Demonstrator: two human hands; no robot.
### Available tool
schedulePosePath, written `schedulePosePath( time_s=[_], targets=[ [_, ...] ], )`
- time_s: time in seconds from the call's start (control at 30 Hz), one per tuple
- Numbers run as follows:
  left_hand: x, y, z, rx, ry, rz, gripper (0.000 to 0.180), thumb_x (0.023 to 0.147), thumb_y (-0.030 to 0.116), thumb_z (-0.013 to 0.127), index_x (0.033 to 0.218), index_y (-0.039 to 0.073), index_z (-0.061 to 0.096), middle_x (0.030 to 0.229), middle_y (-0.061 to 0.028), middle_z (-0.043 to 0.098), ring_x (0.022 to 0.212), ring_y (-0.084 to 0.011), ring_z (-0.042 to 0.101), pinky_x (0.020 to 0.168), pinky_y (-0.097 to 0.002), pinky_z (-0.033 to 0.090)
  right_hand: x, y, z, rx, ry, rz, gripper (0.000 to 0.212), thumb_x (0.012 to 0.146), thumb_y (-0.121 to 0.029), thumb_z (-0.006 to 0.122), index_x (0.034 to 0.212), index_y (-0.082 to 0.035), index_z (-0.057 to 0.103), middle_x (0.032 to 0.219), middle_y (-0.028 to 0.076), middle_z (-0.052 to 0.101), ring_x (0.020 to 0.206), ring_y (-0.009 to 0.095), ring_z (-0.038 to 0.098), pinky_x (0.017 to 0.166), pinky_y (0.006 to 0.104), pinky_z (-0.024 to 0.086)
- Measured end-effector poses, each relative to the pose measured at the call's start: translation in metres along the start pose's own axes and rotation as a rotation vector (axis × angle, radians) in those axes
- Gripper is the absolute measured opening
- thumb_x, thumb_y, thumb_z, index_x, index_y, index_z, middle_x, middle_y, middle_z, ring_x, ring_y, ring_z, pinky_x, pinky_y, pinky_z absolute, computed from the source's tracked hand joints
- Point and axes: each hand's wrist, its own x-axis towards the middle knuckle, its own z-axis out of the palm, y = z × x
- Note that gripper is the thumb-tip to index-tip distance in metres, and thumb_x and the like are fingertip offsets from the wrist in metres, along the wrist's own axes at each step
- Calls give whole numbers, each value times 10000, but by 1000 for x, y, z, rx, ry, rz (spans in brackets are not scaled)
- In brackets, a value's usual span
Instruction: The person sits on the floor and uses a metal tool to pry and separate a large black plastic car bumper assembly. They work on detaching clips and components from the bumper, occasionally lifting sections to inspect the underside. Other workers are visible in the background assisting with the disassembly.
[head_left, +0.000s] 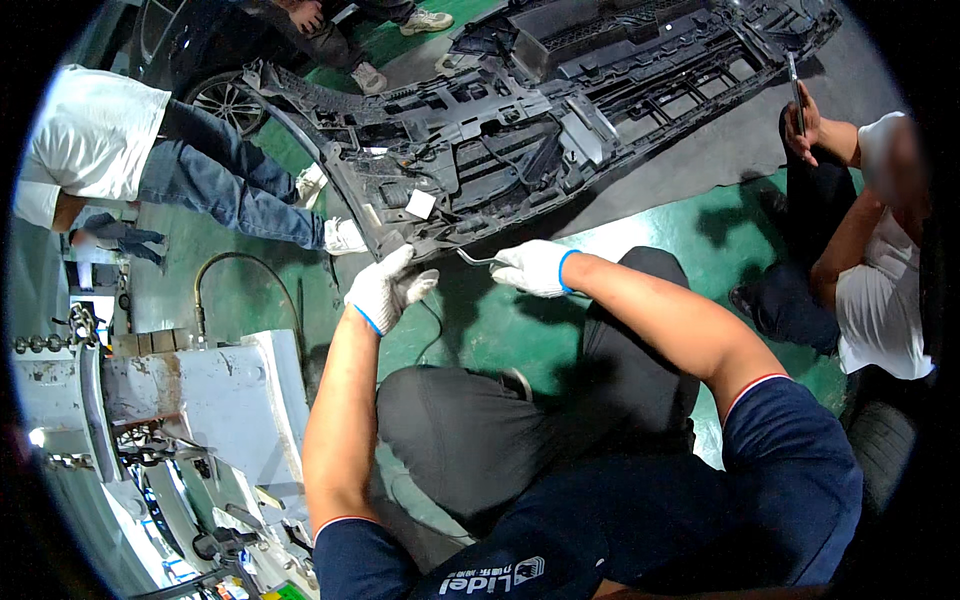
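A large black plastic car bumper (480,130) lies with its ribbed inner side up, stretching from in front of me to the far right. My left hand (388,288), in a white knit glove with a blue cuff, is at its near left corner. The fingers and thumb are apart, and the fingertips seem to touch the edge. Just right of it, my right hand (532,268), gloved the same way, is closed around a thin bent metal rod (474,258). The rod's tip points left at the bumper's near edge; its other end is hidden in my glove.
A small white square (420,204) lies on the bumper. At left stand a person in jeans (220,185) and a grey metal frame (200,375) with a hose (240,256). A crouching person at right holds a phone-like object (797,100). Other legs show at the top.
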Motion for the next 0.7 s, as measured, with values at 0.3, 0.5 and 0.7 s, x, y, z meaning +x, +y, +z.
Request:
schedulePosePath(
  time_s=[0.3, 0.5, 0.7],
  targets=[
    [8, -24, -3, -196, -3, 203, 281, 974, 93, 665, 1240, 13, 626, 1140, -118, 726, 1029, -266, 718, 923, -423, 614, -9, -54, -16, 700, -89, 301, 423, 1049, -385, 543, 1308, -63, 629, 695, 3, 592, 468, 78, 510, 401, 260, 421],
    [10, -37, -2, -198, 60, 254, 434, 947, -27, 678, 1341, 6, 501, 1192, -133, 678, 1024, -257, 704, 868, -441, 615, 4, -52, -1, 799, -121, 330, 435, 1067, -369, 494, 1322, -55, 655, 611, 9, 544, 425, 104, 466, 390, 279, 358],
    [19, -47, -11, -52, 52, 346, 419, 958, -3, 679, 1344, 4, 515, 1194, -116, 679, 1024, -233, 695, 885, -401, 601, 5, -63, -2, 629, -32, 348, 385, 1070, -382, 516, 1209, -90, 725, 634, 8, 566, 469, 102, 455, 435, 283, 351]
  ],
)
